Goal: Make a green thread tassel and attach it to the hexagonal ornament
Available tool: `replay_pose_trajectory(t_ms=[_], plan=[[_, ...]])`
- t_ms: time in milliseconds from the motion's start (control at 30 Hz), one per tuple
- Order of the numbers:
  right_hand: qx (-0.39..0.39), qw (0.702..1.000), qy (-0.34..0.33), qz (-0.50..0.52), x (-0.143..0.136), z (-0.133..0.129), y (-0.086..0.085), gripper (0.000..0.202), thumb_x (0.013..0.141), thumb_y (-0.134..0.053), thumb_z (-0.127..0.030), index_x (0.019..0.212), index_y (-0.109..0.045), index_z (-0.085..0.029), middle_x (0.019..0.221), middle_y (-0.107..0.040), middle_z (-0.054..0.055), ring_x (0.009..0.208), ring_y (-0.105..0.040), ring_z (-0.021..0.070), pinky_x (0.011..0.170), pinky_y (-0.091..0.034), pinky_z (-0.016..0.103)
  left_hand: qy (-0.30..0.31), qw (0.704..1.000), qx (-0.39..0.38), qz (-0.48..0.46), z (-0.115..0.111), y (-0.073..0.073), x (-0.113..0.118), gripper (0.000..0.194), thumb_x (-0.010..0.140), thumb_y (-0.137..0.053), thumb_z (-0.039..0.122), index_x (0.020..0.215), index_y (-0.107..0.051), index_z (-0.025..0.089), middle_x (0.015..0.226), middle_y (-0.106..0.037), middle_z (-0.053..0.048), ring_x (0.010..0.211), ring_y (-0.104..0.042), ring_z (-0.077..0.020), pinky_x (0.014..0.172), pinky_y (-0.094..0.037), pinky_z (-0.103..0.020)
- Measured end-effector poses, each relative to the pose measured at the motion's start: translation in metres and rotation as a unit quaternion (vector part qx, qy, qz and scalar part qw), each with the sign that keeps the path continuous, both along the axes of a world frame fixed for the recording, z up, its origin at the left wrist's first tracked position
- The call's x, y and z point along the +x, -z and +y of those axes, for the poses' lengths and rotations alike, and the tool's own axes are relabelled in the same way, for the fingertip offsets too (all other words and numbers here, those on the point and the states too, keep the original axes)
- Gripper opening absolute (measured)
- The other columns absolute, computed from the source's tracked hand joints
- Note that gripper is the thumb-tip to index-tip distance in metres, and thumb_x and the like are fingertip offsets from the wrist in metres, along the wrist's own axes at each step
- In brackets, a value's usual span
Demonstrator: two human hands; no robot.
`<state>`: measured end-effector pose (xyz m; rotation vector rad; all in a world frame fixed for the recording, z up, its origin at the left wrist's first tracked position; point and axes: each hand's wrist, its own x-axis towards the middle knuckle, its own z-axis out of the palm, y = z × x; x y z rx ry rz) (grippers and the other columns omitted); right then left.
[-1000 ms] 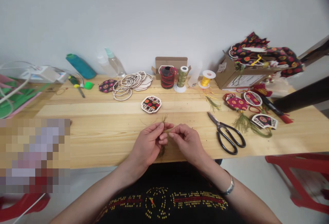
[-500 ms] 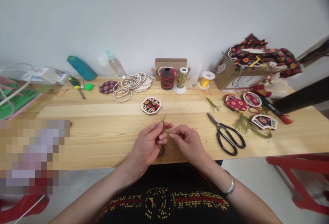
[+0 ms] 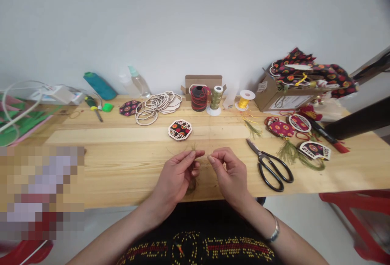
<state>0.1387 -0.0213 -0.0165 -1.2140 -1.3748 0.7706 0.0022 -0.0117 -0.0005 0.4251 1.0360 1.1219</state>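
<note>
My left hand is closed on a bundle of olive-green thread, a tassel. Its strands poke out above the thumb and hang below the fingers. Just to the right, my right hand pinches thumb and forefinger together on what looks like a fine thread, barely visible between the hands. Beyond them lies an octagonal ornament with a pale wooden frame and dark patterned cloth. Black-handled scissors rest open to the right of my right hand.
At the back stand a dark red cord spool, an olive thread spool and a yellow spool. Wooden frames are piled at left. A cardboard box with patterned cloth and several ornaments fill the right. Red stools flank the table.
My right hand has moved slightly right, widening the gap between its fingertips and my left hand. The left hand keeps its hold on the tassel. The camera view has tilted up slightly.
</note>
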Motion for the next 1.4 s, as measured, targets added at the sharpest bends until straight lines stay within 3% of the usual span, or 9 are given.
replay_pose_trajectory(t_ms=[200, 467, 700, 1400], plan=[[-0.041, 0.999, -0.030, -0.019, -0.0053, -0.0005, 0.0033, 0.010, 0.082, -0.059, -0.020, 0.073, -0.061, -0.020, 0.072, -0.061, 0.001, 0.071, -0.055, 0.0147, 0.065, -0.043, 0.028, -0.001, 0.999, 0.023, 0.028, -0.0010, 0.0055, 0.0011, 0.020, 0.063, -0.079, 0.028, 0.079, -0.077, 0.016, 0.087, -0.069, -0.007, 0.070, -0.055, -0.0108, 0.046, -0.040, -0.016], [-0.037, 0.998, -0.050, -0.024, -0.0062, -0.0020, 0.0019, 0.011, 0.082, -0.059, -0.018, 0.072, -0.062, -0.021, 0.072, -0.063, 0.000, 0.072, -0.055, 0.0146, 0.066, -0.044, 0.028, 0.005, 1.000, 0.009, 0.001, -0.0018, 0.0043, 0.0028, 0.020, 0.062, -0.080, 0.028, 0.077, -0.077, 0.015, 0.085, -0.070, -0.007, 0.063, -0.051, -0.0085, 0.046, -0.039, -0.016], [-0.042, 0.997, -0.055, -0.035, -0.0062, -0.0013, 0.0037, 0.011, 0.081, -0.058, -0.018, 0.072, -0.062, -0.021, 0.071, -0.064, 0.000, 0.072, -0.056, 0.0152, 0.066, -0.044, 0.030, 0.018, 1.000, -0.002, -0.019, -0.0021, 0.0013, 0.0019, 0.019, 0.062, -0.080, 0.027, 0.078, -0.076, 0.016, 0.067, -0.064, -0.002, 0.054, -0.047, -0.0063, 0.045, -0.036, -0.017], [-0.064, 0.996, -0.050, -0.026, -0.0054, -0.0008, 0.0029, 0.011, 0.080, -0.059, -0.018, 0.070, -0.063, -0.021, 0.071, -0.063, 0.000, 0.071, -0.056, 0.0146, 0.066, -0.045, 0.029, 0.041, 0.999, 0.015, -0.001, -0.0048, 0.0081, 0.0034, 0.016, 0.068, -0.077, 0.026, 0.081, -0.077, 0.018, 0.088, -0.071, -0.008, 0.064, -0.050, -0.0088, 0.044, -0.031, -0.016]])
